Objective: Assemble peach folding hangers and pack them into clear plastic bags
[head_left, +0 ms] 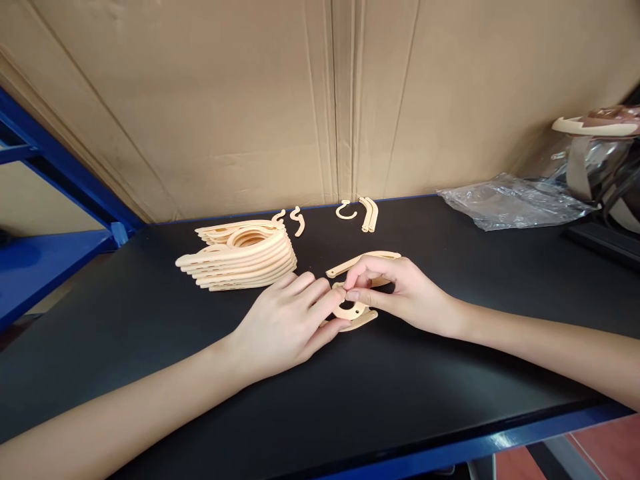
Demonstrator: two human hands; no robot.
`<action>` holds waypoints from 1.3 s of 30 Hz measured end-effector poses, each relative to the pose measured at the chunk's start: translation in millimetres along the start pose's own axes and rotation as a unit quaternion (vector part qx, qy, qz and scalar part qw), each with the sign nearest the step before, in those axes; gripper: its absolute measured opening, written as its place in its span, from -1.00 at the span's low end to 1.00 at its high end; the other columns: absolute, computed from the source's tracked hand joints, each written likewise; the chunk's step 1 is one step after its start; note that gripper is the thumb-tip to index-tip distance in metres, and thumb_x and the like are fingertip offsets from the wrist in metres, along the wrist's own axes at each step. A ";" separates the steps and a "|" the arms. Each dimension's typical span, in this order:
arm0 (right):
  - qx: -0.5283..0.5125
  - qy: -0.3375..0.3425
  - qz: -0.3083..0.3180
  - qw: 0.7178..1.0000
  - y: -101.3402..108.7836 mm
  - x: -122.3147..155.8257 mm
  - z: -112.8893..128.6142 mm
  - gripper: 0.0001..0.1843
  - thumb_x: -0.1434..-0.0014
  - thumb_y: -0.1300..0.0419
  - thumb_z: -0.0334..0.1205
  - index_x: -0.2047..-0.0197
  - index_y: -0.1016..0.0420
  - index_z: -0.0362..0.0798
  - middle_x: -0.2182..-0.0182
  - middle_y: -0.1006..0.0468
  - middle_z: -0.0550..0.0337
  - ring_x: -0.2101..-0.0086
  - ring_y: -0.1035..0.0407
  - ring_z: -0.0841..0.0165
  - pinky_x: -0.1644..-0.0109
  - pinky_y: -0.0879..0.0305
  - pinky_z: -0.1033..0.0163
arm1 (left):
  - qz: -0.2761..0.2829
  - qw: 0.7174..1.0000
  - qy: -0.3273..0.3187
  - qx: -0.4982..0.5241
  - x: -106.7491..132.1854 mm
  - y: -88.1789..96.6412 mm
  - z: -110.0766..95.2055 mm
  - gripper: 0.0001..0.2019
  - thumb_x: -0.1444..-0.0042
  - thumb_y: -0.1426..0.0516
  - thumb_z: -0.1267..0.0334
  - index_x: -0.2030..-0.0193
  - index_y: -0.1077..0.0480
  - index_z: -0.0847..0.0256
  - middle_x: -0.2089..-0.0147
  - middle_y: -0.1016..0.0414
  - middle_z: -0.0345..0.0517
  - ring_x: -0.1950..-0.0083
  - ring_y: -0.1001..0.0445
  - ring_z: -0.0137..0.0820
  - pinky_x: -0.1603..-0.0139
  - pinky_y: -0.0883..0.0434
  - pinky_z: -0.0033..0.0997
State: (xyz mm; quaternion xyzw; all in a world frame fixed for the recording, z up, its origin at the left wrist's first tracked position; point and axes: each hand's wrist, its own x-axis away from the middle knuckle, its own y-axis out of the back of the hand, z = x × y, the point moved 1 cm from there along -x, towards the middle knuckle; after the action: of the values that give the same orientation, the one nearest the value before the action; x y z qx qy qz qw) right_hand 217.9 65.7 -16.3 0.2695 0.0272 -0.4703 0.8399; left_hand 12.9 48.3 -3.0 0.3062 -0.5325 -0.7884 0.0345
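1. Your left hand [287,320] pinches a flat ring [345,314] over the black surface [400,393]; the fingers [373,297] of your right hand [407,293] sit narrow at its edge, their hold unclear;
2. smooth cream hangers [240,257] are stacked beyond your left;
3. a crinkled clear bag [515,203] lies right; creased cardboard [225,100] stands behind.

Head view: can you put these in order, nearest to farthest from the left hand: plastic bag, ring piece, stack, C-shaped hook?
1. Ring piece: right at the left hand.
2. Stack: just beyond, toward the left.
3. C-shaped hook: farther back.
4. Plastic bag: far over on the right.
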 end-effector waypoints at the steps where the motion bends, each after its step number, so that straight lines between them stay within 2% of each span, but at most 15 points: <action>1: 0.010 0.008 -0.003 1.000 0.6 -0.2 0.9 -0.80 -0.24 -0.18 -0.08 0.22 -0.45 -0.04 0.38 -0.49 0.23 0.35 -0.39 0.42 0.23 -0.38 0.27 | -0.001 1.000 0.006 0.009 0.3 0.2 0.5 -0.77 -0.35 0.02 0.21 0.18 -0.40 0.28 0.40 -0.38 -0.14 0.39 -0.29 -0.36 0.42 -0.20 -0.39; 5: 0.057 0.027 -0.036 0.997 7.1 -2.5 2.8 -0.78 -0.28 -0.13 -0.07 0.22 -0.47 -0.04 0.33 -0.52 0.21 0.31 -0.40 0.40 0.27 -0.35 0.30 | -0.001 0.998 0.036 0.056 1.4 -0.4 2.3 -0.78 -0.34 0.05 0.29 0.22 -0.41 0.21 0.37 -0.35 -0.16 0.40 -0.26 -0.41 0.41 -0.19 -0.43; 8: 0.165 0.080 -0.060 0.981 16.1 -7.3 -2.9 -0.80 -0.29 -0.13 -0.13 0.25 -0.51 -0.06 0.36 -0.52 0.20 0.32 -0.36 0.39 0.24 -0.29 0.26 | 0.004 0.993 0.068 0.097 2.9 -2.5 4.3 -0.78 -0.34 0.07 0.31 0.26 -0.35 0.24 0.33 -0.34 -0.14 0.38 -0.26 -0.41 0.39 -0.20 -0.43; 10: 0.243 0.129 -0.041 0.961 21.0 -10.6 -9.5 -0.82 -0.27 -0.17 -0.15 0.26 -0.55 -0.06 0.33 -0.52 0.18 0.30 -0.33 0.37 0.14 -0.24 0.19 | 0.005 0.989 0.089 0.118 4.2 -4.2 5.9 -0.77 -0.34 0.11 0.33 0.30 -0.29 0.25 0.34 -0.31 -0.14 0.39 -0.25 -0.41 0.39 -0.19 -0.42; 13: 0.297 0.146 0.006 0.944 24.5 -13.2 -18.3 -0.79 -0.23 -0.22 -0.08 0.15 -0.58 0.01 0.26 -0.49 0.18 0.25 -0.32 0.37 0.06 -0.17 0.15 | 0.003 0.986 0.099 0.134 5.6 -5.3 7.2 -0.72 -0.35 0.14 0.32 0.39 -0.21 0.22 0.43 -0.26 -0.20 0.43 -0.22 -0.43 0.43 -0.15 -0.43; 15: 0.315 0.141 0.027 0.938 24.2 -13.0 -19.9 -0.77 -0.22 -0.22 -0.05 0.12 -0.57 0.05 0.25 -0.46 0.20 0.22 -0.32 0.36 0.05 -0.15 0.16 | -0.006 0.988 0.091 0.127 5.4 -4.6 7.0 -0.68 -0.38 0.13 0.25 0.43 -0.19 0.21 0.47 -0.24 -0.23 0.47 -0.20 -0.44 0.47 -0.12 -0.44; 18: 0.335 0.147 0.035 0.930 21.8 -11.2 -15.9 -0.85 -0.24 -0.21 -0.12 0.24 -0.55 0.02 0.27 -0.45 0.21 0.23 -0.30 0.36 0.06 -0.13 0.17 | 0.004 0.989 0.097 0.110 3.9 -3.8 6.2 -0.65 -0.40 0.13 0.22 0.44 -0.19 0.21 0.49 -0.24 -0.24 0.50 -0.21 -0.46 0.49 -0.12 -0.46; 20: 0.344 0.151 0.030 0.926 20.1 -10.0 -11.8 -0.86 -0.25 -0.19 -0.17 0.31 -0.50 -0.02 0.26 -0.46 0.20 0.26 -0.28 0.37 0.09 -0.14 0.18 | 0.009 0.986 0.117 0.115 3.4 -4.6 6.2 -0.66 -0.39 0.14 0.24 0.44 -0.19 0.21 0.49 -0.25 -0.25 0.52 -0.22 -0.48 0.51 -0.13 -0.48; 23: 0.347 0.165 0.014 0.923 18.5 -8.7 -7.7 -0.86 -0.29 -0.14 -0.20 0.29 -0.43 -0.06 0.25 -0.48 0.18 0.30 -0.28 0.39 0.15 -0.14 0.21 | 0.003 0.979 0.149 0.136 4.4 -7.3 6.7 -0.68 -0.39 0.16 0.24 0.40 -0.19 0.20 0.51 -0.25 -0.29 0.57 -0.22 -0.51 0.55 -0.10 -0.50; 27: 0.356 0.191 -0.007 0.915 17.7 -7.9 -6.7 -0.86 -0.33 -0.08 -0.22 0.26 -0.38 -0.06 0.35 -0.51 0.21 0.35 -0.30 0.39 0.20 -0.15 0.23 | 0.013 0.975 0.163 0.149 6.4 -9.7 7.6 -0.69 -0.38 0.18 0.23 0.38 -0.19 0.19 0.52 -0.26 -0.30 0.59 -0.23 -0.51 0.57 -0.09 -0.51; 31: 0.369 0.203 -0.015 0.907 16.5 -7.8 -5.5 -0.87 -0.34 -0.05 -0.24 0.22 -0.39 -0.06 0.33 -0.52 0.18 0.27 -0.35 0.36 0.16 -0.18 0.23 | 0.005 0.975 0.166 0.146 6.8 -8.4 8.7 -0.71 -0.35 0.19 0.27 0.41 -0.14 0.18 0.56 -0.21 -0.32 0.63 -0.18 -0.51 0.58 -0.06 -0.49; 35: 0.389 0.226 -0.011 0.893 14.6 -7.5 -4.2 -0.81 -0.35 -0.04 -0.22 0.26 -0.40 -0.07 0.36 -0.50 0.17 0.28 -0.33 0.35 0.11 -0.22 0.21 | 0.008 0.975 0.172 0.138 6.8 -7.2 9.1 -0.72 -0.33 0.18 0.29 0.44 -0.11 0.17 0.59 -0.18 -0.33 0.65 -0.16 -0.51 0.59 -0.03 -0.50; 39: 0.392 0.251 -0.008 0.885 13.1 -6.4 -4.3 -0.77 -0.36 -0.02 -0.20 0.28 -0.42 -0.07 0.36 -0.51 0.16 0.29 -0.32 0.35 0.07 -0.24 0.18 | 0.010 0.981 0.165 0.105 6.2 -7.6 7.1 -0.69 -0.34 0.14 0.18 0.45 -0.07 0.17 0.62 -0.15 -0.35 0.67 -0.14 -0.52 0.61 0.01 -0.51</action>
State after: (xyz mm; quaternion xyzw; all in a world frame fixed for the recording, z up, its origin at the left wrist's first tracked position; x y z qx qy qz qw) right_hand 225.8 78.2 -12.5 0.6854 0.0524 -0.3661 0.6273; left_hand 6.2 55.0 -10.5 0.4288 -0.6019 -0.6666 0.0975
